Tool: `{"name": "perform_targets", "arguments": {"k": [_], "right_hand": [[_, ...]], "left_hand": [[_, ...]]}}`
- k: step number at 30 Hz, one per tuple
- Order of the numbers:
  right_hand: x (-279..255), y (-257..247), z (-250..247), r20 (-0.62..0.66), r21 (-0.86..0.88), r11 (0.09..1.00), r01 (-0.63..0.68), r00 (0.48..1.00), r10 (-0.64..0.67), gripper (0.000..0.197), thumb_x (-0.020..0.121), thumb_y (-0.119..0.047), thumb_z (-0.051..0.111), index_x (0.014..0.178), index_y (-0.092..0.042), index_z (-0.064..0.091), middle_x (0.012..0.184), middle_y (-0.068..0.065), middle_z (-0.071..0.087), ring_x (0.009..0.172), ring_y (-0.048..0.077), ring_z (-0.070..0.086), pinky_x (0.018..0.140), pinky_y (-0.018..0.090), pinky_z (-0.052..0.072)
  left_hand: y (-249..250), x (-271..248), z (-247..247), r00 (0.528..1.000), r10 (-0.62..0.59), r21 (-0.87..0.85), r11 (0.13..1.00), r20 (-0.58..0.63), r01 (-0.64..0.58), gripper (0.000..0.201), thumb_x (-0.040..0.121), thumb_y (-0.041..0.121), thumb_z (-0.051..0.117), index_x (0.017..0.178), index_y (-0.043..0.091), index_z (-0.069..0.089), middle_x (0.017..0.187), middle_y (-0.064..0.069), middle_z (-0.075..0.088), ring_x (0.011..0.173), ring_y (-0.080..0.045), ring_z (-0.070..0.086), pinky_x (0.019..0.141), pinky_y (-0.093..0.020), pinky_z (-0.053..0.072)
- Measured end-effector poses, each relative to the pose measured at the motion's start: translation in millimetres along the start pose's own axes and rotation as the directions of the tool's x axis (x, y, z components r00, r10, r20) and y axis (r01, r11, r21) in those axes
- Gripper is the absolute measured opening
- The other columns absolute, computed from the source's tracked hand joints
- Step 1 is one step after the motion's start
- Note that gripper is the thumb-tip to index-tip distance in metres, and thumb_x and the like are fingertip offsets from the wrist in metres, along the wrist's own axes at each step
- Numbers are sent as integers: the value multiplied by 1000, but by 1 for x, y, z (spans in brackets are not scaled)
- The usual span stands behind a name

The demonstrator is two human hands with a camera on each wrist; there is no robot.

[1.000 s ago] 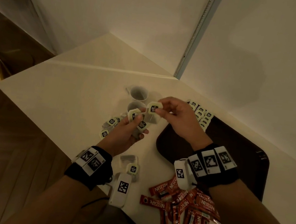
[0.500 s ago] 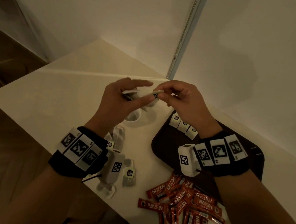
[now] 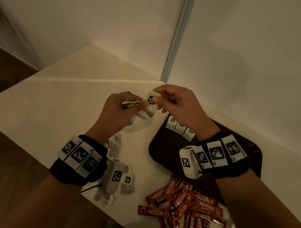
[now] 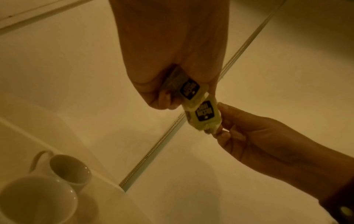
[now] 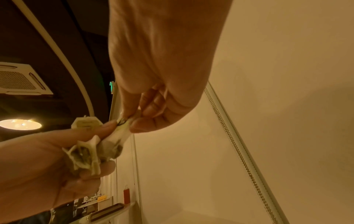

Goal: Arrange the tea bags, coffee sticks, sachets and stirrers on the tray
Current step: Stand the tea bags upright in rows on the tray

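1. Cream-coloured walls meet in a corner behind a pale table [image 3: 55,101]. From the head view, both hands are up above the table. The left hand [image 3: 117,109] is curled round a small bunch of tea bags [image 3: 131,103]. The right hand [image 3: 177,104] pinches one tea bag [image 3: 151,100] by its tag, probably to pull it away from the bunch. A dark tray [image 3: 162,149] sits on the right, with three tea bags in a row [image 3: 180,129] at its far side. More loose tea bags [image 3: 127,183] lie on the table near the left wrist. Red coffee sticks [image 3: 187,206] are piled just beside the tray's near edge, not on it yet.

2. From the left wrist view, the left hand [image 4: 172,53] grips its tea bags tight, and the right hand's fingertips [image 4: 222,109] squeeze the lower tag. Two white cups [image 4: 47,189] stand below; both look empty.

3. From the right wrist view, the right hand's fingertips [image 5: 139,125] nip the tag while the left hand [image 5: 38,166] holds the crumpled bags [image 5: 90,154].
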State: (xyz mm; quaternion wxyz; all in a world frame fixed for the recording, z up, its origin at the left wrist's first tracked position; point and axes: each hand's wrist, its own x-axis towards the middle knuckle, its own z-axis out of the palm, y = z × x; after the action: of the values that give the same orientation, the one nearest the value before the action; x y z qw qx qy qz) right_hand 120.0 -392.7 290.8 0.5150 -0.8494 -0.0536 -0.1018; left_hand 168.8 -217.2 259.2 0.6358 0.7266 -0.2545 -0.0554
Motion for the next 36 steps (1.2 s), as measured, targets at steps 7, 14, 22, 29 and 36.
{"name": "perform_targets", "arguments": {"k": [7, 14, 22, 29, 36], "right_hand": [[2, 8, -9, -68, 0, 1000, -25, 997, 25, 11, 85, -14, 67, 96, -14, 69, 79, 1, 66, 70, 12, 56, 65, 18, 45], [-2, 13, -10, -59, 95, 993, -72, 995, 78, 15, 85, -7, 66, 93, -19, 64, 85, 8, 66, 73, 29, 56, 59, 25, 48], [-4, 28, -22, -79, -22, 995, -102, 992, 100, 11, 81, -12, 71, 91, -16, 67, 86, 10, 70, 75, 22, 63, 73, 20, 48], [-19, 101, -32, -118, -147, 901, -408, 912, 393, 12, 80, -11, 72, 85, -14, 62, 77, -1, 62, 72, 11, 57, 69, 19, 46], [-24, 181, -8, -16, -327, 748, -578, 794, 607, 18, 88, -17, 63, 104, -8, 61, 106, 10, 65, 78, 12, 55, 61, 13, 41]], "left_hand": [[2, -5, 6, 996, -90, -123, 988, 22, 92, 14, 83, 18, 69, 91, 8, 74, 85, -13, 72, 74, -5, 62, 60, -20, 47], [-9, 1, 8, 1000, -22, -51, 998, 20, 23, 29, 75, 27, 78, 98, 11, 73, 87, -11, 73, 87, -22, 69, 82, -38, 54], [-29, -13, 28, 943, -319, -93, 940, 96, 328, 16, 84, 28, 67, 91, 15, 72, 68, 3, 62, 56, -4, 53, 55, -21, 41], [-55, -35, 34, 580, -728, -595, 296, 366, 747, 19, 79, 27, 61, 86, 10, 58, 72, -9, 59, 56, -15, 51, 44, -18, 40], [-68, -28, 28, 594, -728, -735, 185, 343, 652, 25, 74, 17, 54, 95, 5, 54, 81, -15, 58, 54, -17, 55, 45, -18, 44]]}}
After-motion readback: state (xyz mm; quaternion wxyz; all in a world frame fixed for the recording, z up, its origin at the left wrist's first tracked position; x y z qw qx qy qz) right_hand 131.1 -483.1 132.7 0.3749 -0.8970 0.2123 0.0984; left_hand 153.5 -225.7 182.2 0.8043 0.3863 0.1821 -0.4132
